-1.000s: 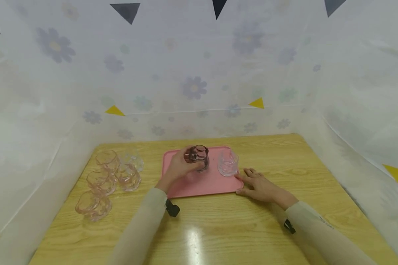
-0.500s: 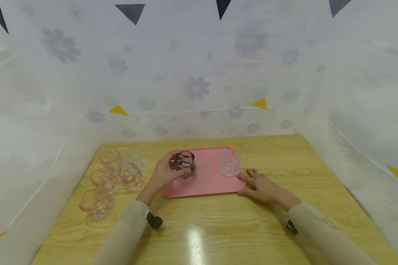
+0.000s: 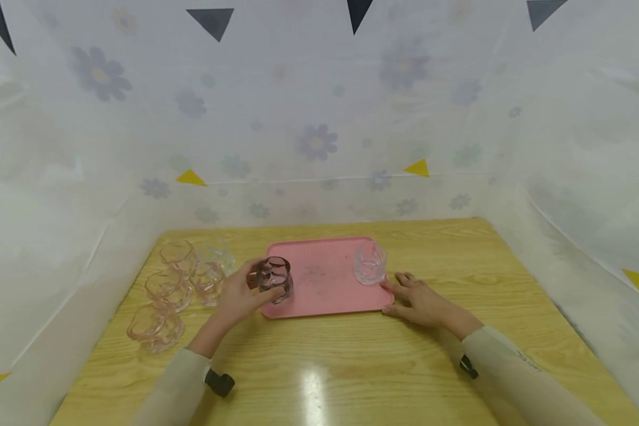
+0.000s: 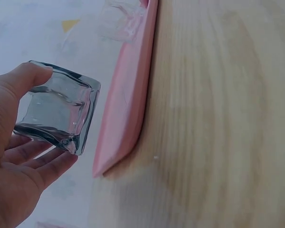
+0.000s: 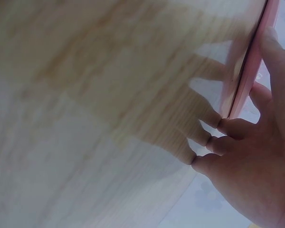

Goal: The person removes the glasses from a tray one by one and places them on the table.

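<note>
My left hand (image 3: 242, 296) grips a dark smoky drinking glass (image 3: 278, 283) between thumb and fingers, over the left end of a pink tray (image 3: 325, 290). The left wrist view shows that glass (image 4: 57, 109) held off the tray (image 4: 128, 99), with the thumb on one side and fingers under the other. At the tray's front right corner lies my right hand (image 3: 418, 300), fingers spread, touching the corner. In the right wrist view, its thumb and index finger meet the pink rim (image 5: 249, 71) while other fingertips rest on the wood. A clear glass (image 3: 370, 266) stands on the tray's right end.
On the left of the wooden table (image 3: 373, 367) stand several pale pink glasses (image 3: 157, 325), grouped close together. A clear glass (image 3: 218, 257) is behind them. White flower-printed sheeting (image 3: 319, 106) surrounds the table at the back and sides.
My left hand has carried the smoky glass from the tray's middle leftward and nearer to its left front edge. The right hand stays at the corner.
</note>
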Action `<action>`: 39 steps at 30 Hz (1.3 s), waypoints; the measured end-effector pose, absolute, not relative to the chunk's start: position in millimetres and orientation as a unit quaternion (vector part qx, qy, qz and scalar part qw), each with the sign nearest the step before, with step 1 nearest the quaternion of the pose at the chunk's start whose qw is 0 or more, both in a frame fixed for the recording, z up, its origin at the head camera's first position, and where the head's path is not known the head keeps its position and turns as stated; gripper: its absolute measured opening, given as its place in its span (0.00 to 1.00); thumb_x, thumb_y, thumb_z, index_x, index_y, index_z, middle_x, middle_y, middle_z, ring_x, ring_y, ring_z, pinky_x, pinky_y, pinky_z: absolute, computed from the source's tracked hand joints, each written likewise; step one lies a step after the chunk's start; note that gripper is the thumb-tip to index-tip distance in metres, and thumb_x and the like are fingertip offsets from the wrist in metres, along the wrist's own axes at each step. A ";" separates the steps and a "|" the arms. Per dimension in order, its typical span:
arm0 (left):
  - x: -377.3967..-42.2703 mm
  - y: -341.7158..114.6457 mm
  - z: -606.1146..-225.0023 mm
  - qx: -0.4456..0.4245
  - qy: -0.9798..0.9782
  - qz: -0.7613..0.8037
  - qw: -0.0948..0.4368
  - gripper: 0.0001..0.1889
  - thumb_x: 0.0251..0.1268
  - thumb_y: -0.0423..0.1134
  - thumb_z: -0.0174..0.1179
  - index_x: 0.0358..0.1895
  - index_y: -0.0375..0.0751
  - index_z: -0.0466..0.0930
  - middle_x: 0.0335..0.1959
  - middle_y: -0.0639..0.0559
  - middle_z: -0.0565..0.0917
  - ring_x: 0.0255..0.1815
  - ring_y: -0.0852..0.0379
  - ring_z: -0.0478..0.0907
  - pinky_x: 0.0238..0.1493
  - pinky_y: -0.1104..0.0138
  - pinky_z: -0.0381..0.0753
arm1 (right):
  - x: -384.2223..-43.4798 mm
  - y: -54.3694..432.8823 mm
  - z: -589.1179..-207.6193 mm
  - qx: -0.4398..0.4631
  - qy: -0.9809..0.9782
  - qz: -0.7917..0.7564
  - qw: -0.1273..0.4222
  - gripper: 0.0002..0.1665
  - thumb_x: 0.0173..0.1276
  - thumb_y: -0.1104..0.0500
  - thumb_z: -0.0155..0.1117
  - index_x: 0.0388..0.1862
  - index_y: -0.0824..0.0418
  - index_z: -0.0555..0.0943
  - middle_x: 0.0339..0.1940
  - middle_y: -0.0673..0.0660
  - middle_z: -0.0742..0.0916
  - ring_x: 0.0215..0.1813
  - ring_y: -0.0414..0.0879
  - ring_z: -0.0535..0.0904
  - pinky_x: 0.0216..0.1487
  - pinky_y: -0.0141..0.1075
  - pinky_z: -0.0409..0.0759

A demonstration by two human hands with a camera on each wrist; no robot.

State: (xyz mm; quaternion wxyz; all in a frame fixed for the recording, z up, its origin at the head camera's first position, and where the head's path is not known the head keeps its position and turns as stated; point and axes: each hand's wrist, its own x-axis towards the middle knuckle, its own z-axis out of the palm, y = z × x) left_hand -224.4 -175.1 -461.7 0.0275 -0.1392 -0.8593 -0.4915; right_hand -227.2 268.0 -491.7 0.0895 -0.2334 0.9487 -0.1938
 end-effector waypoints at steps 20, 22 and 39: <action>-177.0 -230.3 -472.4 -0.059 -0.874 -0.479 0.062 0.44 0.65 0.46 0.76 0.79 0.34 0.64 0.68 0.32 0.77 0.66 0.31 0.80 0.65 0.47 0.83 | -224.1 268.1 -487.6 -0.234 0.948 -0.194 0.093 0.45 0.79 0.35 0.59 0.84 0.57 0.64 0.83 0.77 0.61 0.84 0.77 0.51 0.77 0.79 0.51; -173.8 -233.6 -473.3 -0.052 -0.878 -0.471 0.067 0.44 0.65 0.47 0.76 0.79 0.37 0.65 0.68 0.33 0.78 0.66 0.31 0.81 0.64 0.48 0.84 | -224.5 268.4 -487.4 -0.234 0.948 -0.194 0.091 0.45 0.79 0.35 0.59 0.84 0.57 0.65 0.83 0.77 0.61 0.84 0.77 0.51 0.76 0.79 0.51; -152.1 -254.5 -480.4 -0.029 -0.876 -0.463 0.134 0.42 0.58 0.38 0.80 0.73 0.28 0.69 0.64 0.26 0.79 0.61 0.28 0.82 0.53 0.89 0.74 | -223.8 268.7 -487.5 -0.234 0.948 -0.196 0.089 0.46 0.78 0.34 0.60 0.84 0.57 0.65 0.83 0.77 0.62 0.84 0.77 0.51 0.77 0.78 0.52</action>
